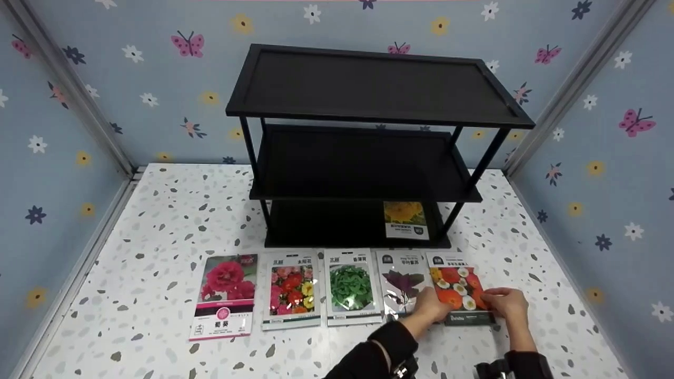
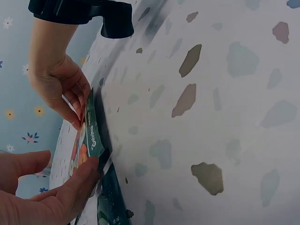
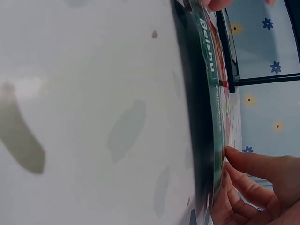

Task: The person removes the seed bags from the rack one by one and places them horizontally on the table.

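A seed packet (image 1: 459, 295) with orange, red and white flowers lies at the right end of a row, face up. Its near edge stands slightly off the table in the right wrist view. My right hand (image 1: 508, 305) pinches the packet's right edge, thumb on the face and fingers behind it. At the left edge, my left hand (image 1: 429, 306) touches the packet with its fingers, the thumb (image 2: 35, 163) held apart. Partly under that hand lies a packet with purple leaves (image 1: 401, 279). Further left are a green-leaf packet (image 1: 352, 287), a mixed-flower packet (image 1: 291, 289) and a pink-flower packet (image 1: 225, 295).
Behind the row stands a black three-tier shelf (image 1: 363, 87). A yellow-flower packet (image 1: 404, 220) lies on its bottom tier, towards the right. The speckled table (image 1: 158, 252) is bounded by patterned blue walls (image 1: 131, 79) at the back and both sides.
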### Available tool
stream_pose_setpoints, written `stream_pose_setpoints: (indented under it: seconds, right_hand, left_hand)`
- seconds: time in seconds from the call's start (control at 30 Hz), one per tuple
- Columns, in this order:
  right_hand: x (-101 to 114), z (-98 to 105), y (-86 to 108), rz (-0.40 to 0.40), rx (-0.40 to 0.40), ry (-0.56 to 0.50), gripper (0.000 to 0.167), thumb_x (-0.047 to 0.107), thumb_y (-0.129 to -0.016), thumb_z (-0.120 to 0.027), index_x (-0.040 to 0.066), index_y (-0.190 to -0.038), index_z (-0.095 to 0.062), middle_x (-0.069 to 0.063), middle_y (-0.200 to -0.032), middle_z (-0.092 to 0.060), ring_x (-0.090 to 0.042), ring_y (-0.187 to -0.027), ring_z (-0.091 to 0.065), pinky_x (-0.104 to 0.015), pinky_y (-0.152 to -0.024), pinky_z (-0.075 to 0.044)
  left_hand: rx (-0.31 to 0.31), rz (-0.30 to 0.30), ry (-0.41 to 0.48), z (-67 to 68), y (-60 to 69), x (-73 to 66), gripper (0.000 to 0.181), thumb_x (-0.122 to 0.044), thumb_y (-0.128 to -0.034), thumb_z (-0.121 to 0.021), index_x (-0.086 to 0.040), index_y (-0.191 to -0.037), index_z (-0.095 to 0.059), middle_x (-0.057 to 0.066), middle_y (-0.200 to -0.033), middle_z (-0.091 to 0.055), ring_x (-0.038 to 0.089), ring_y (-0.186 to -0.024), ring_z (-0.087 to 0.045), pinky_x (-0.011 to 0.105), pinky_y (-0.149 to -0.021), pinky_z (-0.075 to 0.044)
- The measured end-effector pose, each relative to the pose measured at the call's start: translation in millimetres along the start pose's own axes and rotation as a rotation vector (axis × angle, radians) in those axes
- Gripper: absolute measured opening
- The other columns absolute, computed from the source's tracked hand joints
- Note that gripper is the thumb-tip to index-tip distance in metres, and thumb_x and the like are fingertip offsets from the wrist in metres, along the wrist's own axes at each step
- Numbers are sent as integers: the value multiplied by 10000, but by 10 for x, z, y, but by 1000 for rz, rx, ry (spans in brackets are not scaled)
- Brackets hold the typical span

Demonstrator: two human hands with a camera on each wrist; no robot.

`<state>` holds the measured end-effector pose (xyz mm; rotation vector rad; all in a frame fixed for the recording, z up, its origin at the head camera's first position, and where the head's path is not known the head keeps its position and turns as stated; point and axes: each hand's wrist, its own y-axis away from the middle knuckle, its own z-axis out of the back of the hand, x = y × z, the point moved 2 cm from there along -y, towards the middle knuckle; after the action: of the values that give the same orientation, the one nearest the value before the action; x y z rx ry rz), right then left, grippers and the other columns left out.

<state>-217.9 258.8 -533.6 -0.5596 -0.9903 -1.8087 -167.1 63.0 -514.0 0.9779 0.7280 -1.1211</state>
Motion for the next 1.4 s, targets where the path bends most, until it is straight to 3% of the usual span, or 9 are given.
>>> stream_pose_setpoints:
  seconds: [0.37,0.53,0.77,0.93,1.1,1.17,1.27,1.33,1.4]
  right_hand:
    - [52,-46,41,18,-126,193,319,182,-752,-673,-81,-927,-627,-168,-798,-602,-205,-655,-540,-260,-523,-431]
    - [140,-78,110,120,-170,257,303,175,-780,-630,-93,-919,-620,-195,-789,-625,-272,-689,-567,-288,-532,-414]
    - [371,-186,151,286,-173,268,305,195,-820,-606,-80,-951,-618,-215,-828,-631,-344,-778,-577,-389,-659,-438]
    - [573,-356,117,382,-150,285,321,167,-822,-601,-97,-1004,-584,-241,-900,-601,-349,-827,-562,-444,-722,-434]
    - [758,-528,55,441,-69,274,404,174,-827,-600,-123,-1086,-513,-300,-1019,-542,-400,-913,-541,-460,-769,-447]
    - [822,-582,16,450,-36,262,439,189,-837,-595,-124,-1123,-482,-319,-1072,-510,-424,-958,-519,-469,-795,-438]
    - [913,-654,-62,461,4,249,475,208,-851,-582,-124,-1160,-442,-332,-1128,-468,-445,-1011,-480,-482,-825,-420]
    - [967,-704,-120,476,24,232,486,214,-859,-573,-126,-1173,-425,-332,-1142,-455,-449,-1031,-462,-488,-837,-411]
    - [1024,-757,-180,491,20,214,489,213,-858,-576,-135,-1166,-422,-326,-1117,-471,-432,-1013,-471,-483,-833,-408]
  left_hand:
    - [25,-46,22,41,-17,8,289,-135,-645,-748,14,-845,-603,35,-719,-569,143,-663,-534,230,-656,-464]
    - [57,-20,18,132,-70,13,268,-137,-649,-756,2,-807,-589,24,-697,-553,144,-635,-504,250,-603,-453]
    - [78,-78,-135,379,-242,-44,327,-199,-715,-709,23,-931,-604,91,-861,-607,204,-796,-573,271,-687,-470]
    - [76,-101,-173,577,-404,-51,241,-171,-744,-679,17,-873,-601,77,-787,-584,204,-715,-557,284,-620,-466]
    - [26,-137,-168,765,-570,-73,181,-124,-733,-670,-8,-670,-546,36,-612,-487,163,-552,-442,246,-507,-389]
    - [23,-126,-167,830,-646,-80,179,-139,-747,-676,-3,-729,-561,47,-650,-511,170,-582,-472,254,-520,-395]
    - [22,-94,-127,875,-834,-25,352,-184,-751,-690,57,-982,-578,140,-907,-590,244,-812,-562,297,-654,-467]
    - [6,-67,-119,857,-984,32,547,-227,-759,-685,76,-1168,-486,199,-1123,-521,296,-1022,-506,343,-801,-453]
    - [-36,-75,-89,744,-1257,227,682,-311,-753,-684,79,-1244,-416,224,-1233,-442,330,-1116,-435,359,-862,-426]
